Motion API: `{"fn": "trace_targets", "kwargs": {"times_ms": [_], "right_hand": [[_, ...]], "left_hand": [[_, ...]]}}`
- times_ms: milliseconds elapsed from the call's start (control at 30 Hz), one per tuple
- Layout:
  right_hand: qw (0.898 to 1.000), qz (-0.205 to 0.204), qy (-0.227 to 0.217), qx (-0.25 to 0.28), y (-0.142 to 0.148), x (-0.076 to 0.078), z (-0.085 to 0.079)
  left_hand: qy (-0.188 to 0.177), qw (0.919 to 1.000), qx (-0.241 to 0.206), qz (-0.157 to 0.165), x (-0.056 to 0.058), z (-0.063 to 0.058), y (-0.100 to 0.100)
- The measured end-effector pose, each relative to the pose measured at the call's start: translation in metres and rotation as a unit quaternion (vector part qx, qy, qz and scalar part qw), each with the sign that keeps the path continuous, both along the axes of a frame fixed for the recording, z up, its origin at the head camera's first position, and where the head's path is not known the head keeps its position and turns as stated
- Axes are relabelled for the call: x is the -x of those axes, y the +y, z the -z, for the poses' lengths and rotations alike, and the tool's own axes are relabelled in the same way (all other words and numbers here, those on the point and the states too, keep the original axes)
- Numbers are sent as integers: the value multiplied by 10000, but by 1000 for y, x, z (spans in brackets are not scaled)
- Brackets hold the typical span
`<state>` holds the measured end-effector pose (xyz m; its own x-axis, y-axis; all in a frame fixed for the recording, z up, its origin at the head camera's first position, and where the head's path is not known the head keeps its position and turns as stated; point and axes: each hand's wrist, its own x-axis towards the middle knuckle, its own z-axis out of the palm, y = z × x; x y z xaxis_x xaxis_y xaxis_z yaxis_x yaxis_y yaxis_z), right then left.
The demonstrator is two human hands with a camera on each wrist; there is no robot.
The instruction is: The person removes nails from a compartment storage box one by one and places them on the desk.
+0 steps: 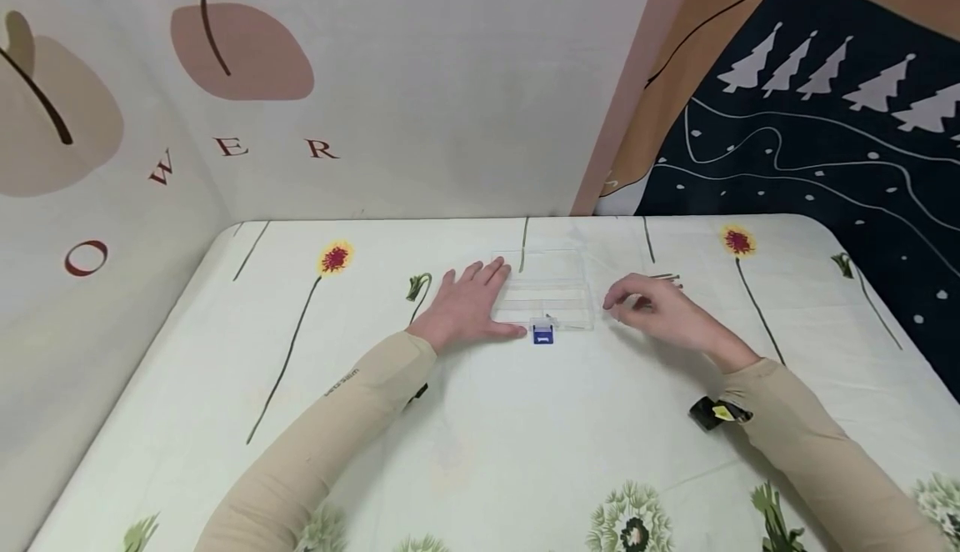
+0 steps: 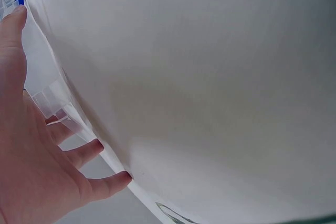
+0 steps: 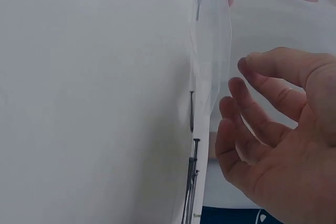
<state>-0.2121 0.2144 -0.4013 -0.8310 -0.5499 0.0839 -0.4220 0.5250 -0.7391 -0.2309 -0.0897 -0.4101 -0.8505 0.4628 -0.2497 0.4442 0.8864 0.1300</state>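
Note:
A clear plastic compartment box [image 1: 517,306] lies on the table, its clear lid folded back away from me. At its front edge sits a blue latch [image 1: 543,334]. A nail [image 3: 198,6] shows inside the box near this latch. My left hand [image 1: 468,306] rests along the box's left side with its fingers spread, the thumb tip beside the latch. Just off the box's right side hovers my right hand [image 1: 660,314], fingers loosely bent and thumb tip near the index fingertip. Nothing shows between them. Several loose nails [image 3: 191,182] lie on the table by this hand.
A white cloth [image 1: 465,435] printed with flowers covers the table. Behind the table's far edge hangs a pale printed curtain [image 1: 450,118], with a dark tree-patterned cloth [image 1: 810,143] at the right.

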Motion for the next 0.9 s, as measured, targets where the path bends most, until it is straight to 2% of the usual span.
{"fn": "trace_targets", "kwargs": {"times_ms": [267,500,900], "right_hand": [[9996,-41,-237,-122,-12,2,5],[9995,-299,66,-100,-23,3,6],[9973,-527,171,-482,-33,6,10]], "left_hand": [[-4,10000,23,-12,0,0,0],[-23,10000,11,-26,0,0,0],[-3,10000,7,-40,1,1,1]]}}
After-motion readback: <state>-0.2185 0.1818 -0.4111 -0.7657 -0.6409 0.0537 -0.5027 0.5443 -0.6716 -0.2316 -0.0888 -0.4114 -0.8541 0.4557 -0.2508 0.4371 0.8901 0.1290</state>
